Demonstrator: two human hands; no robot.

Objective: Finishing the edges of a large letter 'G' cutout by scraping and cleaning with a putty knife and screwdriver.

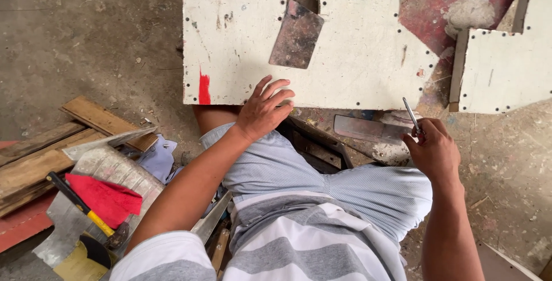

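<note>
- Where the view looks straight down, a seated person's striped shirt and pale blue shorts (322, 180) fill the bottom.
- Beside the left arm lie a hammer (86, 209) with a yellow-and-black handle, a red cloth (106, 197) and wooden planks (40, 154).
- The right hand (434, 151) pinches a thin metal tool (411, 114), fingers curled around it, tip pointing up.
- The left hand (264, 108) rests fingers spread on the near edge of a white board (356, 57).
- On the board lies a flat rusty scraper blade (297, 35).
</note>
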